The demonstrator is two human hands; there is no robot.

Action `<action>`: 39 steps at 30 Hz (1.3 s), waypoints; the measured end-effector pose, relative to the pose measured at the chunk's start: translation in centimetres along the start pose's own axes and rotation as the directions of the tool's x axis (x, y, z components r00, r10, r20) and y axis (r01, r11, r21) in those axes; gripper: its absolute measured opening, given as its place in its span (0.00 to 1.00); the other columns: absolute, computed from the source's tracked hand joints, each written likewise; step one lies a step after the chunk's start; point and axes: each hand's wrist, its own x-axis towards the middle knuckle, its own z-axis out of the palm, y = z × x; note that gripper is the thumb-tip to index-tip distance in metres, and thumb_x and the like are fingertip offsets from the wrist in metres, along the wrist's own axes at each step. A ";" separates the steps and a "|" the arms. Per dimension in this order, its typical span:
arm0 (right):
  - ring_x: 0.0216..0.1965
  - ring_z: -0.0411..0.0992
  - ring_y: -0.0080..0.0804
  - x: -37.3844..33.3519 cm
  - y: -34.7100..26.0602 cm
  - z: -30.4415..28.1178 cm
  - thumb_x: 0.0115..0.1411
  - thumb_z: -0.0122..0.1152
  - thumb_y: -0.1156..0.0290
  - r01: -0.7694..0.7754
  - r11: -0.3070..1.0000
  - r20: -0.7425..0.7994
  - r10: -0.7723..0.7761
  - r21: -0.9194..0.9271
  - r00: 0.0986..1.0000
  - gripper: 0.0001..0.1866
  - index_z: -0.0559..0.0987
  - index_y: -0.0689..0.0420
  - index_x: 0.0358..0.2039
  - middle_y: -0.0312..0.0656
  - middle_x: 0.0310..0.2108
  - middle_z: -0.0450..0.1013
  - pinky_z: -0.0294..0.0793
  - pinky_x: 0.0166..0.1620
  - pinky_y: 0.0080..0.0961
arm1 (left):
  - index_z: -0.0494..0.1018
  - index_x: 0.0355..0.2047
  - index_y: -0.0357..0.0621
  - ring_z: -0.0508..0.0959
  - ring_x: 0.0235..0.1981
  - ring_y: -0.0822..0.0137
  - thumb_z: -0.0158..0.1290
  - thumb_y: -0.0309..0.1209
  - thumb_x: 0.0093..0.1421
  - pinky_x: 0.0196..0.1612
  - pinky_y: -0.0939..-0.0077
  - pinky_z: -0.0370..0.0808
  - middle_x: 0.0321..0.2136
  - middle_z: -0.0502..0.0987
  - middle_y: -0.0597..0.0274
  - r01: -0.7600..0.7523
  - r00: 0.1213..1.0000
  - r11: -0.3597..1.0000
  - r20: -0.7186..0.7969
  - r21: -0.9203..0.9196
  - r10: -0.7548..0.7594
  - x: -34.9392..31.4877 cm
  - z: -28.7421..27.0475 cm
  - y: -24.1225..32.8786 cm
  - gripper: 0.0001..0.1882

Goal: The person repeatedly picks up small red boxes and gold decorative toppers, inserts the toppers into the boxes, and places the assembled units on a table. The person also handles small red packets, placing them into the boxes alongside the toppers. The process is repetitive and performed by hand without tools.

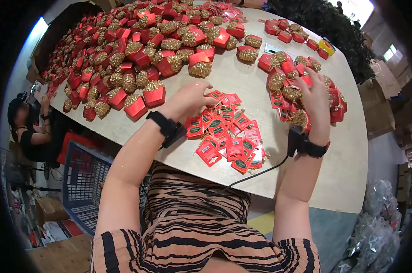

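Observation:
My left hand (192, 98) hovers at the far left edge of a loose heap of red hang tags (218, 129). Its fingers are bent but apart, with a tag close to the fingertips. Over a cluster of red-and-gold ornaments (277, 81) on the right lies my right hand (316, 96), fingers spread and reaching among them. Each ornament resembles a red fries box topped with glittery gold. Part of the right-hand cluster is hidden under that hand. Both wrists carry black strapped devices, and a black cable runs from the right one.
A large mound of the same ornaments (137, 50) covers the table's (342, 173) far left. More ornaments (285, 34) and a yellow tape roll (326, 47) lie at the far right. A blue basket (81, 182) stands below the left edge. Another person (30, 127) sits at far left.

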 end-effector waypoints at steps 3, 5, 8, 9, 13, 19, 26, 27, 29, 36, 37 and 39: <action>0.31 0.74 0.39 -0.5 -2.1 0.1 0.57 0.56 0.61 0.064 0.993 0.040 -0.068 0.095 0.997 0.20 0.72 0.58 0.48 0.52 0.43 0.68 0.71 0.40 0.34 | 0.70 0.45 0.37 0.74 0.42 0.52 0.61 0.36 0.46 0.45 0.66 0.71 0.41 0.74 0.46 -0.087 0.996 0.975 0.038 0.203 0.080 0.9 0.4 0.2 0.27; 0.29 0.74 0.35 -0.7 -2.7 0.4 0.57 0.56 0.62 0.095 0.991 0.037 -0.099 0.099 0.994 0.19 0.73 0.59 0.46 0.50 0.40 0.69 0.72 0.38 0.31 | 0.71 0.45 0.36 0.75 0.40 0.58 0.62 0.33 0.44 0.43 0.69 0.72 0.38 0.75 0.48 -0.063 0.998 0.995 0.028 0.073 0.061 1.3 0.5 -0.2 0.27; 0.29 0.74 0.35 -1.0 -3.4 1.0 0.56 0.57 0.65 0.106 0.975 0.047 -0.118 0.197 0.992 0.17 0.74 0.60 0.44 0.48 0.38 0.70 0.72 0.37 0.30 | 0.68 0.49 0.38 0.76 0.35 0.67 0.62 0.31 0.44 0.39 0.74 0.73 0.37 0.75 0.51 0.071 0.997 0.956 0.058 -0.284 -0.056 0.9 -0.2 -0.1 0.30; 0.29 0.74 0.35 -1.0 -3.8 1.1 0.56 0.57 0.65 0.095 0.962 0.068 -0.116 0.256 0.991 0.17 0.74 0.61 0.44 0.48 0.38 0.70 0.72 0.37 0.29 | 0.68 0.50 0.38 0.76 0.35 0.67 0.62 0.31 0.44 0.39 0.74 0.73 0.38 0.75 0.52 0.017 1.000 0.958 -0.015 -0.287 -0.022 1.0 -0.6 -0.5 0.31; 0.31 0.74 0.33 -1.4 -5.0 1.8 0.55 0.58 0.65 0.091 0.924 0.138 -0.152 0.371 0.979 0.17 0.75 0.62 0.42 0.47 0.36 0.71 0.73 0.36 0.26 | 0.64 0.53 0.39 0.75 0.38 0.69 0.61 0.28 0.47 0.42 0.77 0.72 0.37 0.74 0.56 -0.073 0.994 0.823 -0.110 -0.563 0.013 0.5 -2.6 -0.7 0.32; 0.32 0.74 0.33 -2.4 -7.7 4.1 0.52 0.62 0.64 0.181 0.807 0.140 -0.308 0.562 0.941 0.20 0.74 0.61 0.43 0.47 0.40 0.72 0.73 0.36 0.27 | 0.62 0.54 0.39 0.76 0.41 0.66 0.56 0.28 0.55 0.46 0.77 0.72 0.40 0.74 0.56 -0.024 0.999 0.216 -0.029 -0.976 -0.020 -1.8 -5.0 2.2 0.26; 0.27 0.72 0.36 -4.0 -10.7 4.4 0.48 0.67 0.60 0.344 0.825 0.021 -0.394 0.448 0.919 0.22 0.71 0.60 0.37 0.46 0.32 0.71 0.72 0.31 0.29 | 0.66 0.46 0.43 0.75 0.45 0.58 0.48 0.37 0.62 0.50 0.65 0.71 0.43 0.74 0.57 -0.044 0.992 -0.030 -0.047 -0.999 0.119 -3.8 -4.2 5.7 0.15; 0.26 0.72 0.36 -4.0 -10.9 4.2 0.48 0.67 0.61 0.339 0.833 0.011 -0.382 0.437 0.924 0.20 0.71 0.60 0.36 0.45 0.31 0.71 0.72 0.30 0.29 | 0.67 0.45 0.43 0.75 0.44 0.59 0.49 0.36 0.61 0.49 0.65 0.72 0.42 0.74 0.58 -0.038 0.991 -0.079 -0.048 -0.996 0.123 -3.9 -3.9 6.2 0.15; 0.25 0.72 0.36 -4.1 -10.8 4.3 0.49 0.65 0.63 0.369 0.816 -0.024 -0.401 0.445 0.916 0.17 0.72 0.60 0.34 0.45 0.30 0.70 0.72 0.29 0.30 | 0.67 0.44 0.45 0.76 0.42 0.61 0.50 0.35 0.61 0.47 0.67 0.74 0.39 0.74 0.60 -0.008 0.999 -0.094 -0.012 -0.996 0.035 -4.3 -3.5 7.3 0.13; 0.24 0.72 0.31 -3.8 -11.0 3.7 0.51 0.64 0.72 0.343 0.750 -0.120 -0.336 0.566 0.934 0.10 0.73 0.62 0.29 0.43 0.28 0.69 0.71 0.27 0.25 | 0.70 0.38 0.43 0.74 0.39 0.61 0.54 0.32 0.58 0.47 0.64 0.73 0.35 0.74 0.60 0.008 1.000 -0.387 0.007 -0.922 0.005 -3.5 -2.6 7.9 0.10; 0.24 0.72 0.30 -3.8 -11.0 3.5 0.51 0.64 0.73 0.311 0.723 -0.119 -0.305 0.617 0.945 0.09 0.73 0.62 0.29 0.43 0.28 0.69 0.71 0.27 0.23 | 0.70 0.37 0.42 0.74 0.39 0.60 0.54 0.32 0.57 0.47 0.64 0.73 0.34 0.74 0.59 0.015 1.000 -0.446 0.023 -0.895 -0.013 -3.2 -2.5 8.0 0.10; 0.23 0.72 0.23 -3.9 -11.0 3.5 0.50 0.64 0.75 0.258 0.663 -0.106 -0.260 0.703 0.960 0.09 0.73 0.63 0.29 0.40 0.28 0.69 0.70 0.27 0.17 | 0.69 0.39 0.42 0.73 0.38 0.61 0.57 0.32 0.55 0.45 0.65 0.73 0.33 0.72 0.57 -0.001 0.998 -0.494 0.033 -0.869 -0.059 -3.2 -2.5 8.6 0.13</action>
